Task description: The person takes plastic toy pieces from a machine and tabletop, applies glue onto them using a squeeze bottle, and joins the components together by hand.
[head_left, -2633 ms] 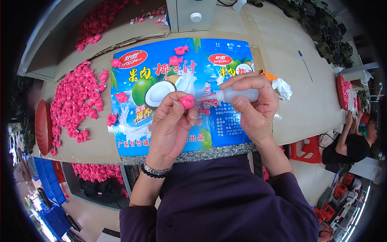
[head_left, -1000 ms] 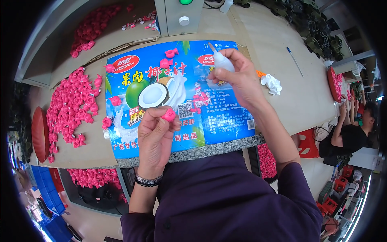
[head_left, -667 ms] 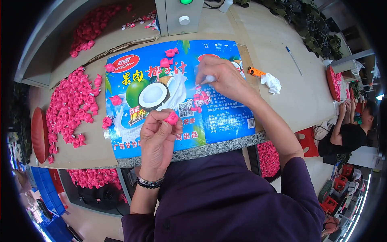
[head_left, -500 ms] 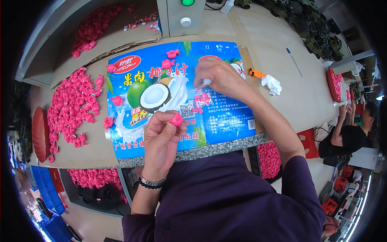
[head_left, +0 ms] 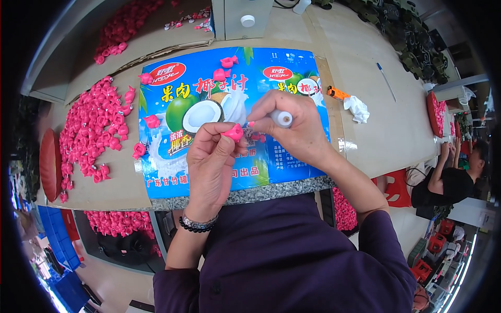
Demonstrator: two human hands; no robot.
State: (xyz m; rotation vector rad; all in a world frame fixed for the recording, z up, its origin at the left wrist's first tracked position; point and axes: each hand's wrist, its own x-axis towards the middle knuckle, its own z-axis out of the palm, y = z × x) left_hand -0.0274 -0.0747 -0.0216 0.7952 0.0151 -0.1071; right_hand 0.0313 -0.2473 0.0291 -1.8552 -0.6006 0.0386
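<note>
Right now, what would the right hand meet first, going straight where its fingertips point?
Leftward, probably the pink piece pinched in the left hand; exact depth is unclear.

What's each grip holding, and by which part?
Left grip: a pink piece, pinched at its left end. Right grip: a white bottle, by its body, and a pink bit, exact spot unclear.

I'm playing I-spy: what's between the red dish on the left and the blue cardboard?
A big pile of small pink pieces lies between the red dish and the blue cardboard, as the head view shows.
</note>
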